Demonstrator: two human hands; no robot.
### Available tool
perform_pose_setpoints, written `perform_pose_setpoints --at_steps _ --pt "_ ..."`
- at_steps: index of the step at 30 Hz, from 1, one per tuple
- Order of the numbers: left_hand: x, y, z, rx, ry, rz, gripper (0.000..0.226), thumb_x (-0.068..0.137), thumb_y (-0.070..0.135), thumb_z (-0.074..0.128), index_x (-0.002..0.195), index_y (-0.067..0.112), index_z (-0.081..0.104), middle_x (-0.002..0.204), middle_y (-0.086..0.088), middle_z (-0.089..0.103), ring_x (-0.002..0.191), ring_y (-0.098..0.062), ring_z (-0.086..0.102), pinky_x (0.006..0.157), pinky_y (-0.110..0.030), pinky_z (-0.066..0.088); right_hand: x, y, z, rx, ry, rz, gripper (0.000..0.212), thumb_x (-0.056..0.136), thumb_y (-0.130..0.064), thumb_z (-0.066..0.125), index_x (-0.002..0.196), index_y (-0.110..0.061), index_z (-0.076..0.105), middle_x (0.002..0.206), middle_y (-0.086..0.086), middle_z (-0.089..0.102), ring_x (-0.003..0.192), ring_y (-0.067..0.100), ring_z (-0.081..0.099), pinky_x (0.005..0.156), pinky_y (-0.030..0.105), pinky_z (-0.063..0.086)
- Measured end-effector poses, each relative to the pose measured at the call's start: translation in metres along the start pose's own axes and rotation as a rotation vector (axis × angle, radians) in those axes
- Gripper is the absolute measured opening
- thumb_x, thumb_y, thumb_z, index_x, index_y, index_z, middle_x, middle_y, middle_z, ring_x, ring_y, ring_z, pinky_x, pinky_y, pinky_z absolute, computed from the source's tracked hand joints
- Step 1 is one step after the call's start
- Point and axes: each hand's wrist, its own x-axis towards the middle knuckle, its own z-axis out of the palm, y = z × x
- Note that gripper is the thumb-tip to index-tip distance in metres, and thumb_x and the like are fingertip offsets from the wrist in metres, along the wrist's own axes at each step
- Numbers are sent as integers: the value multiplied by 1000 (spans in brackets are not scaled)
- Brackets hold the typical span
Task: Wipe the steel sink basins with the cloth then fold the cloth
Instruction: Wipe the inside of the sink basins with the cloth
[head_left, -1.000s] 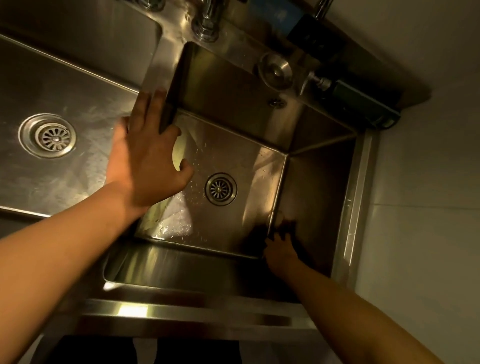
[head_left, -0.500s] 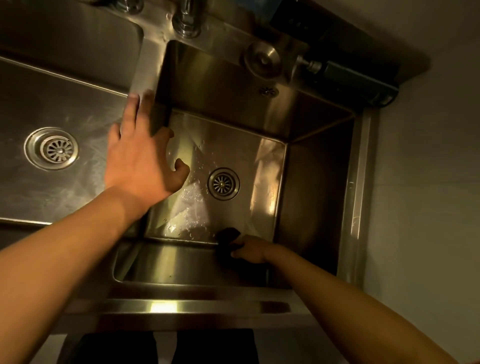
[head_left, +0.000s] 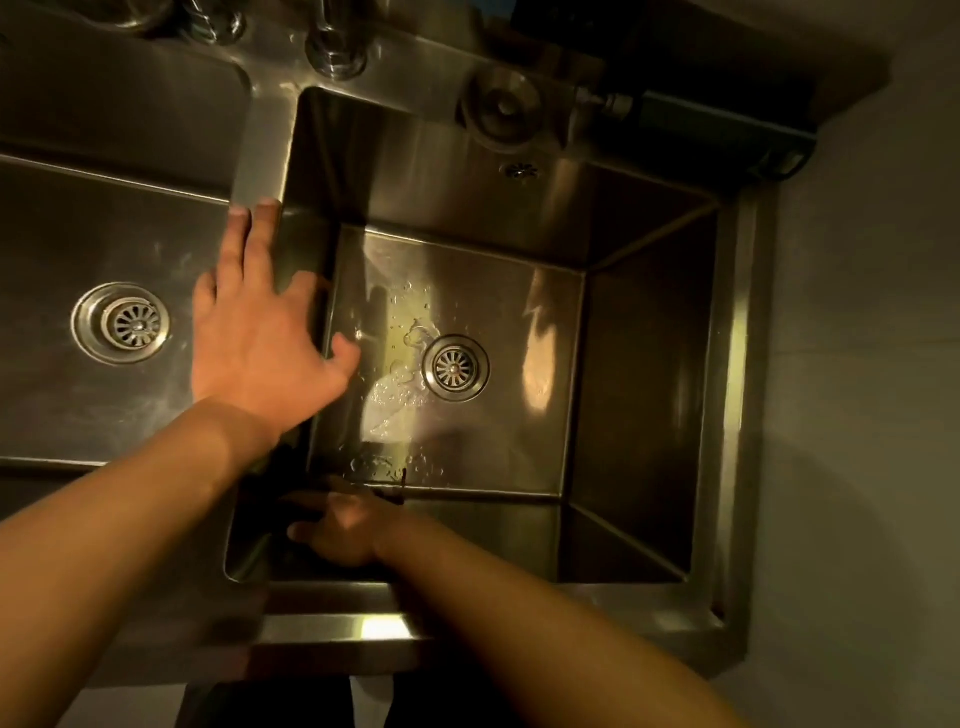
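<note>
A steel double sink (head_left: 737, 364) fills the dim view, wall to the right. Since half a second ago, the right hand (head_left: 343, 535) has slid leftward along the right basin's (head_left: 519, 291) near wall to its left corner, pressing the dark cloth (head_left: 291, 499) there with fingers spread. Water beads around that basin's drain (head_left: 455, 367). The left hand (head_left: 260, 327) rests flat and open on the divider (head_left: 260, 150).
</note>
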Motion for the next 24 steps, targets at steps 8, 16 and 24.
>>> perform_pose_setpoints --at_steps 8,16,24 --pt "0 -2 2 -6 16 0 58 72 52 51 106 10 70 171 -14 10 159 -35 4 113 -64 33 -10 147 -25 -72 -1 368 51 100 -41 53 150 -34 45 158 8 39 135 35 47 116 47 37" --pt "-1 -2 1 -4 16 9 54 72 51 51 104 11 69 171 -13 9 159 -36 3 114 -66 32 -32 231 -36 -156 7 652 56 100 -40 47 154 -28 39 161 12 33 139 39 42 115 51 38" --pt "-1 -1 0 -10 15 8 53 71 51 51 103 12 68 171 -13 9 159 -35 4 115 -66 31 -61 87 -26 38 10 200 47 103 -45 50 149 -40 45 164 1 25 148 29 31 123 48 24"
